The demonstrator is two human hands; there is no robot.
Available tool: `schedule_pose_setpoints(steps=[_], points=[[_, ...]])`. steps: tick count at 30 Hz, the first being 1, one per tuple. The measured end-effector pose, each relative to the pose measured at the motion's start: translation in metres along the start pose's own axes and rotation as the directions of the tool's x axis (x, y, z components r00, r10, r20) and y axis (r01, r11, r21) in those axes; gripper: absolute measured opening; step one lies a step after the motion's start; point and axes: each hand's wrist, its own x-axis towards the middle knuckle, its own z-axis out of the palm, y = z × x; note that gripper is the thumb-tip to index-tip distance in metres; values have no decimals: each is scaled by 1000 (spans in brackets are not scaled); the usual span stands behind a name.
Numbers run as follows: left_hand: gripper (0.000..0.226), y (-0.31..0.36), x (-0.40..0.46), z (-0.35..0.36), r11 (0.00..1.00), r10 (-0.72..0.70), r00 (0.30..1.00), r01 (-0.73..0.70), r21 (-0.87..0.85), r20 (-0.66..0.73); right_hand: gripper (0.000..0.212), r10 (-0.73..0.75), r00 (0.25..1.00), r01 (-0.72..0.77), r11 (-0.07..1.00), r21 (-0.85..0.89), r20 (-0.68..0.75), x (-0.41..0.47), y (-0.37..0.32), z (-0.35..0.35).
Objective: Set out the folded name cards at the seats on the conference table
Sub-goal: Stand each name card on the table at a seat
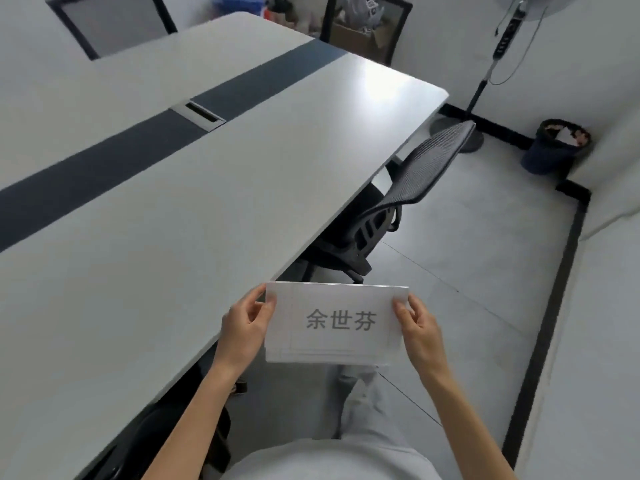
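I hold a stack of white folded name cards (336,323) in front of me, just off the near edge of the conference table (166,216). The top card shows three grey printed characters. My left hand (244,327) grips the stack's left edge, thumb on top. My right hand (420,329) grips the right edge the same way. The table is long and pale grey, with a dark stripe down its middle and a cable slot (202,114) in the stripe. No cards stand on the visible tabletop.
A black mesh chair (405,188) is pushed under the table's right side. Another chair (114,24) stands at the far left, and one (367,26) at the far end. A standing fan (485,81) and a dark waste bin (554,147) stand by the right wall.
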Motion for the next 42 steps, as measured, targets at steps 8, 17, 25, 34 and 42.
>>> schedule_pose_setpoints(steps=[8,17,25,34,42], points=[[37,5,76,6,967,-244,888,195,-161,-391,16,-127,886,203,971,-127,445,170,-51,52],[51,4,136,-36,911,-404,702,257,-321,-586,36,-153,595,346,935,-80,789,295,-103,161],[51,-29,222,-104,913,-405,693,270,-307,-596,22,-152,577,350,934,-75,802,360,-116,267],[29,-52,257,-120,923,-382,685,255,-287,-621,32,-114,592,344,931,-123,798,384,-114,315],[44,-59,255,-111,935,-346,645,296,-195,-681,47,-83,511,474,857,-201,855,397,-112,301]])
